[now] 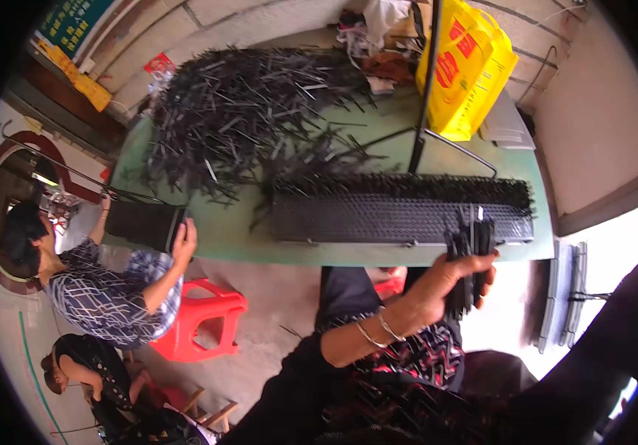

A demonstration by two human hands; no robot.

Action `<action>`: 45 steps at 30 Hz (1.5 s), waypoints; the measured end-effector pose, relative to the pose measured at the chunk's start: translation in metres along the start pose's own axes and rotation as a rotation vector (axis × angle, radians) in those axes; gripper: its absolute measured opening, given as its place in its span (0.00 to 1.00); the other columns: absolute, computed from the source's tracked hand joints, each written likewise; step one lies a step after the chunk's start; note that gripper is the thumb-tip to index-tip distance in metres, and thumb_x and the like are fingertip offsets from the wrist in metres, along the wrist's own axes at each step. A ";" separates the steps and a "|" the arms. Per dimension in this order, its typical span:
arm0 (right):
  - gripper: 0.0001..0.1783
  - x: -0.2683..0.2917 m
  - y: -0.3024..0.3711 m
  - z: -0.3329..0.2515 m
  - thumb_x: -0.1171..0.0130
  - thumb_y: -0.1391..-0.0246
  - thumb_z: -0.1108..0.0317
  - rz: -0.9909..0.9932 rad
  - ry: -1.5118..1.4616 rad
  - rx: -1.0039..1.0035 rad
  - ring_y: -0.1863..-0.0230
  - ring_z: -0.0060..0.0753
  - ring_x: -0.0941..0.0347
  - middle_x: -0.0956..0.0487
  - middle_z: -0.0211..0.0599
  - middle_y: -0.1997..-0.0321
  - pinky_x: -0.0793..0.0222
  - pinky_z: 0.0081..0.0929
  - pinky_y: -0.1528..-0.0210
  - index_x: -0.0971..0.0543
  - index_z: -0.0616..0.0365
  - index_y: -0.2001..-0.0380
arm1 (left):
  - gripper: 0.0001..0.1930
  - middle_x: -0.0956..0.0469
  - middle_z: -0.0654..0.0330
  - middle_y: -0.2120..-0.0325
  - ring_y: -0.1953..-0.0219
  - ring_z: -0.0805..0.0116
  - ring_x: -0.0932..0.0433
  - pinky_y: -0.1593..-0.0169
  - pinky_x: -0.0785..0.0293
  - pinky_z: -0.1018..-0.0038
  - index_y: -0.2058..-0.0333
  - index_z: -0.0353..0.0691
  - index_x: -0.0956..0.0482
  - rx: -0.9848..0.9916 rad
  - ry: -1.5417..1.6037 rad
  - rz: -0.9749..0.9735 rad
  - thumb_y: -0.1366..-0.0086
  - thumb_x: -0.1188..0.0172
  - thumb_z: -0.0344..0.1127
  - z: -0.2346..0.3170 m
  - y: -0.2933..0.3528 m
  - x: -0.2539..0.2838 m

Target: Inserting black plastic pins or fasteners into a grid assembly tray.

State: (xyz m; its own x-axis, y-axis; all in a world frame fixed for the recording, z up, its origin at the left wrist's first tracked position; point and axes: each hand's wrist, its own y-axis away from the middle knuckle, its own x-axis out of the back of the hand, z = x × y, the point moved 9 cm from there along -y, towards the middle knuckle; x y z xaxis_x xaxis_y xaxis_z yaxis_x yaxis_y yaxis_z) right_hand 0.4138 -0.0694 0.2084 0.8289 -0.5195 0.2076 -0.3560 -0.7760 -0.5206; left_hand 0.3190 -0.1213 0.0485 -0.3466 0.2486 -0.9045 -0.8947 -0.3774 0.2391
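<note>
A pile of black strips [222,111] lies on the tabletop [222,239], probably heaped within reach. Rightward, a perforated rack [378,216], bristling along its far rows, sits at the near edge, likely for access. The left grip [445,278] clasps a strip bundle [464,294] roughly upright there, perhaps to align its ends; the right grip is out of view, its state unclear.

on the table [226,228], a heap of strips [215,111] lies back left, a bag [475,85] back right, a tray [356,220] along the front edge. a bundle [469,239] in the left hand [444,280] is before the tray's right end; a stool [224,302] stands front left.
</note>
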 end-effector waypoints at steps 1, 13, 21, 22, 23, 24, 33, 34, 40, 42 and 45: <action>0.17 0.008 0.003 -0.002 0.47 0.43 0.69 -0.006 0.031 -0.015 0.67 0.24 0.28 0.23 0.35 0.66 0.32 0.19 0.65 0.26 0.61 0.50 | 0.17 0.24 0.61 0.74 0.74 0.73 0.24 0.74 0.25 0.73 0.56 0.37 0.27 -0.012 -0.021 0.010 0.40 0.36 0.39 0.006 -0.001 -0.001; 0.16 0.097 0.036 -0.034 0.47 0.44 0.71 0.096 0.390 -0.106 0.69 0.22 0.28 0.22 0.34 0.67 0.33 0.18 0.66 0.23 0.61 0.52 | 0.14 0.22 0.61 0.74 0.74 0.73 0.23 0.73 0.25 0.76 0.60 0.36 0.23 -0.067 -0.141 0.070 0.41 0.36 0.38 0.005 -0.016 0.008; 0.10 0.041 0.100 0.088 0.40 0.45 0.72 -0.185 0.069 -0.575 0.72 0.18 0.28 0.23 0.30 0.73 0.32 0.18 0.68 0.24 0.65 0.62 | 0.12 0.20 0.61 0.75 0.75 0.73 0.22 0.75 0.27 0.77 0.63 0.36 0.20 -0.042 -0.349 0.145 0.42 0.36 0.37 -0.004 -0.033 0.025; 0.10 0.043 0.105 0.093 0.40 0.45 0.72 -0.181 0.072 -0.583 0.72 0.18 0.28 0.23 0.30 0.73 0.32 0.18 0.68 0.24 0.65 0.62 | 0.12 0.20 0.61 0.75 0.75 0.73 0.22 0.75 0.27 0.77 0.63 0.36 0.20 -0.033 -0.346 0.145 0.42 0.36 0.37 -0.007 -0.035 0.025; 0.09 0.045 0.108 0.099 0.41 0.44 0.73 -0.155 0.042 -0.600 0.72 0.18 0.29 0.24 0.30 0.73 0.32 0.18 0.68 0.25 0.65 0.62 | 0.12 0.20 0.60 0.74 0.75 0.73 0.22 0.75 0.28 0.77 0.63 0.36 0.20 -0.019 -0.334 0.163 0.42 0.36 0.38 -0.009 -0.037 0.029; 0.08 0.047 0.111 0.103 0.42 0.44 0.73 -0.128 0.014 -0.616 0.72 0.17 0.29 0.24 0.30 0.73 0.32 0.17 0.68 0.25 0.66 0.63 | 0.12 0.20 0.60 0.74 0.75 0.73 0.22 0.75 0.28 0.78 0.63 0.36 0.20 -0.005 -0.323 0.182 0.42 0.36 0.38 -0.011 -0.038 0.032; 0.07 0.051 0.119 0.122 0.44 0.42 0.74 -0.165 -0.022 -0.648 0.72 0.18 0.29 0.23 0.35 0.71 0.31 0.20 0.71 0.27 0.68 0.64 | 0.13 0.19 0.60 0.72 0.74 0.73 0.21 0.73 0.28 0.79 0.62 0.36 0.19 0.047 -0.456 0.236 0.41 0.37 0.38 -0.019 -0.045 0.040; 0.06 0.054 0.119 0.126 0.44 0.42 0.74 -0.161 0.007 -0.651 0.73 0.19 0.28 0.23 0.35 0.72 0.31 0.20 0.70 0.27 0.68 0.65 | 0.13 0.19 0.60 0.72 0.74 0.73 0.21 0.73 0.28 0.79 0.62 0.36 0.19 0.051 -0.456 0.238 0.41 0.37 0.38 -0.020 -0.046 0.041; 0.07 0.062 0.126 0.137 0.45 0.41 0.73 -0.130 -0.061 -0.683 0.72 0.20 0.27 0.24 0.34 0.72 0.30 0.19 0.68 0.26 0.68 0.64 | 0.11 0.18 0.58 0.71 0.72 0.71 0.20 0.72 0.27 0.79 0.62 0.35 0.19 0.080 -0.411 0.236 0.40 0.38 0.36 -0.029 -0.054 0.047; 0.08 0.062 0.127 0.137 0.44 0.40 0.72 -0.121 -0.104 -0.696 0.72 0.21 0.27 0.23 0.34 0.72 0.29 0.19 0.68 0.26 0.68 0.62 | 0.13 0.19 0.59 0.71 0.72 0.71 0.20 0.72 0.27 0.79 0.61 0.35 0.20 0.107 -0.432 0.218 0.40 0.37 0.37 -0.032 -0.056 0.050; 0.09 0.065 0.134 0.145 0.44 0.40 0.71 -0.109 -0.115 -0.744 0.72 0.22 0.26 0.23 0.35 0.73 0.29 0.20 0.67 0.25 0.68 0.62 | 0.14 0.19 0.59 0.70 0.72 0.70 0.19 0.73 0.27 0.79 0.60 0.35 0.21 0.147 -0.439 0.195 0.41 0.36 0.37 -0.036 -0.059 0.055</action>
State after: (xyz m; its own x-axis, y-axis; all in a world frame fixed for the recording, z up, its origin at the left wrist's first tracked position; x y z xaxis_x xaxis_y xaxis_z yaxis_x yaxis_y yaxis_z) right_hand 0.4823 -0.1551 0.0322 0.9010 -0.4176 0.1172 -0.4333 -0.8783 0.2019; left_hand 0.3631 -0.1176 -0.0278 -0.5687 0.5498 -0.6118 -0.8209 -0.3323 0.4644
